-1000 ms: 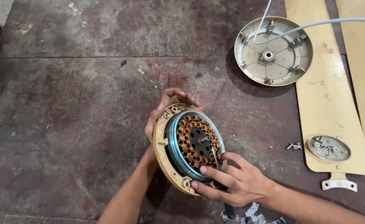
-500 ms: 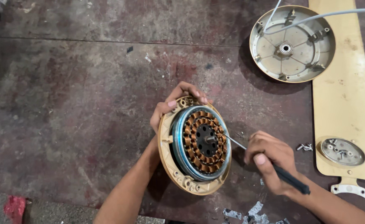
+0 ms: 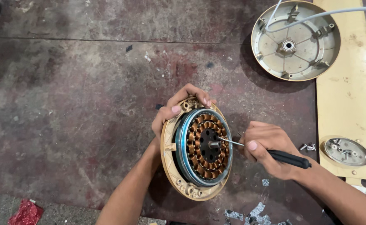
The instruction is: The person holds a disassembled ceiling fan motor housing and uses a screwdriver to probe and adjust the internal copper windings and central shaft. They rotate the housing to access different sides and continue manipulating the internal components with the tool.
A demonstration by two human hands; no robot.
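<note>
Currently, our left hand (image 3: 179, 109) grips the upper rim of the fan motor (image 3: 197, 150), which stands tilted on edge on the stained floor (image 3: 66, 104). Our right hand (image 3: 268, 150) is closed around a black-handled screwdriver (image 3: 274, 155), its tip touching the copper windings just beside the central shaft. An open round motor cover (image 3: 295, 39) lies well apart, resting partly on a tan fan blade (image 3: 349, 104).
</note>
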